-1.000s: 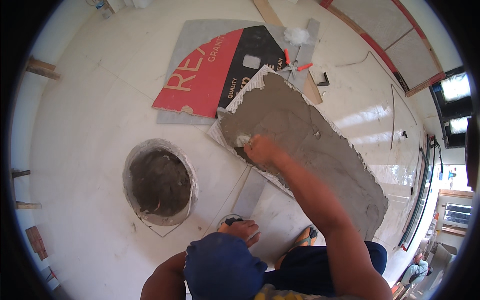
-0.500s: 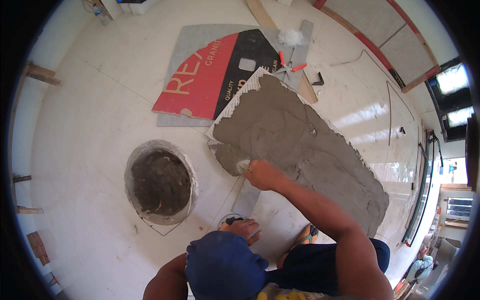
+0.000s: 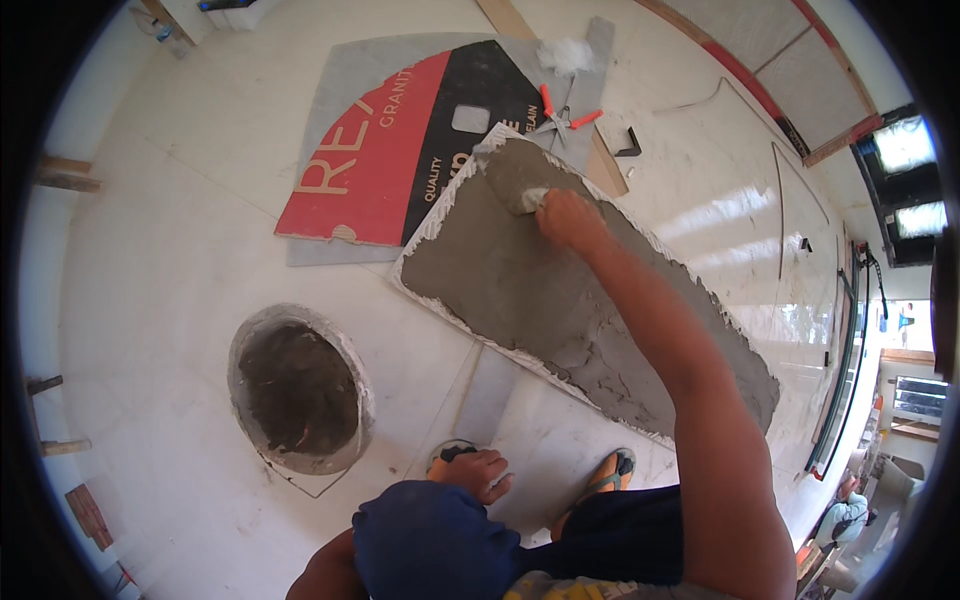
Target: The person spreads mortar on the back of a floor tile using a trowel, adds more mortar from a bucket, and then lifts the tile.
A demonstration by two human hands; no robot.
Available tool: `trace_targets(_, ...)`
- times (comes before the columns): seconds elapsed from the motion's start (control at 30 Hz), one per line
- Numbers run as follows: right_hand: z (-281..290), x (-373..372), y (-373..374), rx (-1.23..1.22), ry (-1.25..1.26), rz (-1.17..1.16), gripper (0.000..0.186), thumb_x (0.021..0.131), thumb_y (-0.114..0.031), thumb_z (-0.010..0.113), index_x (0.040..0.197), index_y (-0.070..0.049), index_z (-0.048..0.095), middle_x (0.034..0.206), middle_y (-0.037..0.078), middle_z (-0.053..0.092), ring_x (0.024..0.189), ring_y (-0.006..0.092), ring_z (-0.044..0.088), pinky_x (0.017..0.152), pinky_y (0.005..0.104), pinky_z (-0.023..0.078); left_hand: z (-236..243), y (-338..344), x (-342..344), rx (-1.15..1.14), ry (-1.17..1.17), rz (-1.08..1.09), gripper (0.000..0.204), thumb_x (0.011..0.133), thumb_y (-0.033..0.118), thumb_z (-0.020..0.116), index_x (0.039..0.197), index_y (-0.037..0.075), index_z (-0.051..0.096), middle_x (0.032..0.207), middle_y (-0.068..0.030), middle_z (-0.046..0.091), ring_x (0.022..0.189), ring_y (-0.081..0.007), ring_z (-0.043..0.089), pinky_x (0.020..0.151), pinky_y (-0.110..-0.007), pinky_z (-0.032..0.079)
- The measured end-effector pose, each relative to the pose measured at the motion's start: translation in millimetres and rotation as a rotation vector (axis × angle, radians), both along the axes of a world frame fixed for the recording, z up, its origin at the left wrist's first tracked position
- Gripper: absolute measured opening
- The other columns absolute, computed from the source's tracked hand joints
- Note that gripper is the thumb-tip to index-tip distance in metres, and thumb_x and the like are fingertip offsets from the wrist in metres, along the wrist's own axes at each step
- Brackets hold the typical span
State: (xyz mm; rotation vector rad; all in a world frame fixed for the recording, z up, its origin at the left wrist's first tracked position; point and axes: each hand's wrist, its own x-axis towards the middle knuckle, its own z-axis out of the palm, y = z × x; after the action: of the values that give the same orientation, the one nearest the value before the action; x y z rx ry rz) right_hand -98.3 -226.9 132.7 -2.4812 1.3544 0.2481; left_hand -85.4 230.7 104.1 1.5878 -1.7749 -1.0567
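A long tile (image 3: 410, 275) with a ridged white rim lies diagonally, coated in grey mortar (image 3: 560, 310). My right hand (image 3: 570, 220) grips a trowel (image 3: 515, 190) against the mortar near the tile's upper end; the blade is partly smeared grey. My left hand (image 3: 478, 475) hangs low by my left sandaled foot (image 3: 447, 450), fingers loosely bent and apart, with nothing visible in them. A bucket (image 3: 362, 390) part-filled with dark mortar stands on the left.
Red-and-black cardboard (image 3: 360, 180) lies on a grey board (image 3: 320, 100), with orange-handled pliers (image 3: 570, 120) and crumpled plastic (image 3: 565, 55). A timber strip (image 3: 610, 165) lies beyond the tile. A framed panel (image 3: 790, 75) is at upper right. Another person (image 3: 840, 520) crouches far right.
My right hand and trowel dipped to the tile's near-left edge, then swept up and away to its upper end. My left hand stayed low. The view has shifted slightly.
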Motion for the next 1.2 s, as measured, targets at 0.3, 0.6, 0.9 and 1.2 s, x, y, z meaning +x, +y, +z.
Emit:
trace_targets(0.3,5.1,-82.7,-43.8,0.261,0.01,-0.243,0.039,0.099,-0.032,0.058,0.106,0.006,0.068,0.101,0.032,0.071,0.1,0.0449,0.071,0.087,0.0516,0.057,-4.5,-1.9,-0.5,-0.005,0.0,-0.026,0.021,0.09,0.027,0.068,0.088,0.006,0.064,0.088,-0.0106,0.063,0.083,-0.0301,0.067,0.069,-0.041,0.055)
trace_targets(0.6,-9.4,-68.0,-9.1,0.343,-0.145,0.157,0.04,0.098,-0.03,0.059,0.095,0.009,0.066,0.088,0.031,0.07,0.082,0.0454,0.071,0.075,0.0491,0.058,-5.2,-3.6,-3.3,-0.035,-0.032,-0.055,0.02,0.089,0.026,0.068,0.086,0.007,0.062,0.086,-0.0106,0.062,0.081,-0.0302,0.066,0.07,-0.042,0.055)
trace_targets(0.9,24.4,-11.2,24.1,0.367,0.15,0.739,0.035,0.095,-0.034,0.06,0.102,-0.002,0.072,0.097,0.022,0.072,0.098,0.0409,0.07,0.082,0.0517,0.057,-14.0,1.7,-6.4,-0.052,-0.088,-0.033,0.02,0.088,0.027,0.068,0.085,0.007,0.063,0.087,-0.0093,0.063,0.081,-0.0288,0.066,0.07,-0.04,0.056)
trace_targets(1.2,48.2,-99.6,48.4,0.453,0.386,0.772,0.032,0.092,-0.033,0.062,0.096,-0.004,0.074,0.096,0.02,0.073,0.094,0.0392,0.072,0.077,0.0522,0.059,-10.0,-1.6,-7.1,-0.017,-0.138,-0.067,0.019,0.088,0.026,0.067,0.086,0.008,0.063,0.087,-0.0092,0.063,0.082,-0.0285,0.066,0.071,-0.039,0.055)
